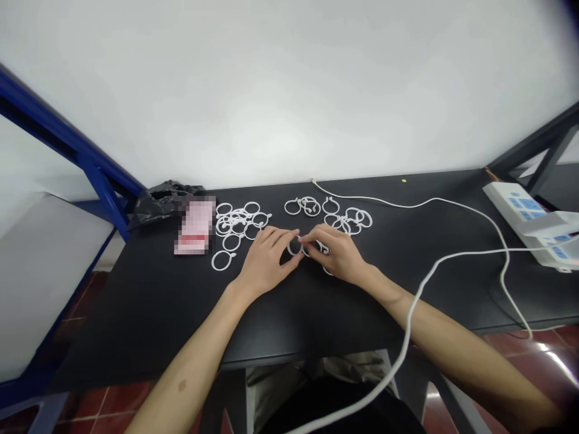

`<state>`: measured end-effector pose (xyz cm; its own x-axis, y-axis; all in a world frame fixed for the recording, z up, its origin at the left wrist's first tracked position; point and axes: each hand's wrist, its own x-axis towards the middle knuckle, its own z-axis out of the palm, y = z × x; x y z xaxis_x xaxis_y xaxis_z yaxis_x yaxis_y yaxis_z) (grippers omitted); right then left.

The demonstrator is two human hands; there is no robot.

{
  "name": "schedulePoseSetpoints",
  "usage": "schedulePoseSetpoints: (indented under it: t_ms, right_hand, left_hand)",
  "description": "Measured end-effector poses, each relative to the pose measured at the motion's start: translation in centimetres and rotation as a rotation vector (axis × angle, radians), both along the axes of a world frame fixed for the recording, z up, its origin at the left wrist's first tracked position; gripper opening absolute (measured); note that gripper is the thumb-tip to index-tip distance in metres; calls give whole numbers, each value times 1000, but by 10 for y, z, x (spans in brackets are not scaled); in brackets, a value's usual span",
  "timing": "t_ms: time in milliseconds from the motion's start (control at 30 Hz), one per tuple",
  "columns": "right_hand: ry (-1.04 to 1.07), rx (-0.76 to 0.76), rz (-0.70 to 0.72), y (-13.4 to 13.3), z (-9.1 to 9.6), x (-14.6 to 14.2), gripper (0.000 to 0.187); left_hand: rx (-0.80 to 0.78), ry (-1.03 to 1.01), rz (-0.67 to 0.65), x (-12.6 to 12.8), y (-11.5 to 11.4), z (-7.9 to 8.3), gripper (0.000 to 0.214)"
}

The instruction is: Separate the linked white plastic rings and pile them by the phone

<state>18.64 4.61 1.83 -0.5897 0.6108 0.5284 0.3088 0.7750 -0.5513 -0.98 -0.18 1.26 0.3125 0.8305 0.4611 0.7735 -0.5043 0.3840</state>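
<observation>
In front of me, over the black table, a white plastic ring with a small tab (290,250) is between my two hands. My left hand (265,259) holds it from the left, its thumb and fingers curved around the ring's edge. My right hand (337,253) pinches near the ring's top with thumb and index finger. More white rings lie partly hidden under the right hand. A heap of similar rings (238,214) lies left of my left hand, and further rings (344,224) lie just beyond my right hand.
A black plastic bag (158,202) and a blurred pink packet (196,226) lie at the left. A white power strip (525,211) stands at the right. One white cable (434,201) crosses the black table (280,319); another passes over my right forearm. Behind is a white wall.
</observation>
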Motion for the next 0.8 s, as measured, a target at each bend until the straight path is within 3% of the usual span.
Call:
schedulePoseSetpoints:
  t_ms: [133, 233, 433, 600, 800]
  right_hand:
    - [-32, -8, -30, 3, -2, -3, 21]
    - [-157, 45, -92, 14, -1, -6, 35]
    - [-405, 209, -231, 59, 1, -21, 38]
    - [-576, 192, -215, 93, -4, -38, 45]
    - [-580, 208, -198, 105, -10, -44, 24]
  left_hand:
    - [15, 28, 62, -4, 2, 3, 34]
    - [8, 113, 218, -14, 5, 4, 36]
    - [22, 257, 509, -35, 9, 1, 40]
    - [0, 270, 532, -39, 8, -2, 44]
    - [15, 221, 518, -36, 9, -1, 42]
